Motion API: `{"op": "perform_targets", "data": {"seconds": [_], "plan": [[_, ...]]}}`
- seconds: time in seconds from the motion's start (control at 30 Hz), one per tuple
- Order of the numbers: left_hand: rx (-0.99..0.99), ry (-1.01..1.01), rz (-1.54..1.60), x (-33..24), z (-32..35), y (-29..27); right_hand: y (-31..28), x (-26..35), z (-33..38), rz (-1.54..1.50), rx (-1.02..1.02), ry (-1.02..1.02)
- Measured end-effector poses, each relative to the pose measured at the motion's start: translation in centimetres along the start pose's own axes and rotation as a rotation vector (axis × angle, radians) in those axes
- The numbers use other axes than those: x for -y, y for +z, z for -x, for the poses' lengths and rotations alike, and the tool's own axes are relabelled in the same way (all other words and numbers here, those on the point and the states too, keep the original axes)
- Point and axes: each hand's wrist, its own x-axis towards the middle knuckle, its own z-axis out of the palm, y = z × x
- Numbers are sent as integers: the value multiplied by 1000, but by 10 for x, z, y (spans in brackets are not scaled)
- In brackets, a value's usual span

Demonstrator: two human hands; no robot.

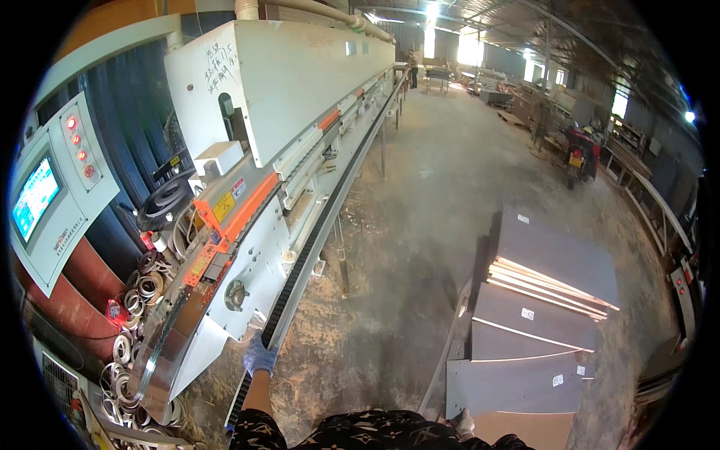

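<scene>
My left hand [259, 357], in a pale blue-violet glove, rests on the black ribbed track [283, 300] along the near side of a long white machine [300, 82]. Its thumb and fingers look apart, though the fingertips are partly hidden. At the lower right, a dark patterned sleeve [495, 442] comes in beside my body. Near it a small pale shape [466, 423] touches the edge of the stacked boards; it may be part of my right hand, but its fingers cannot be made out. Grey flat boards [525, 322] lie in an uneven stack there, with pale cut edges and small white labels.
A control panel [67, 187] with a lit screen and red lights stands at the left. Below it lie several rolls of edging strip [124, 349]. Sawdust marks the concrete floor [420, 195]. At the right stands a red motorbike [579, 154]; a person [414, 67] is far back.
</scene>
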Motion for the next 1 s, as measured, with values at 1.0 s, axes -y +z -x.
{"op": "perform_targets", "data": {"seconds": [1.0], "plan": [[83,-32,-12,-6,-9,5,16,8,25,-171,-28,64]]}}
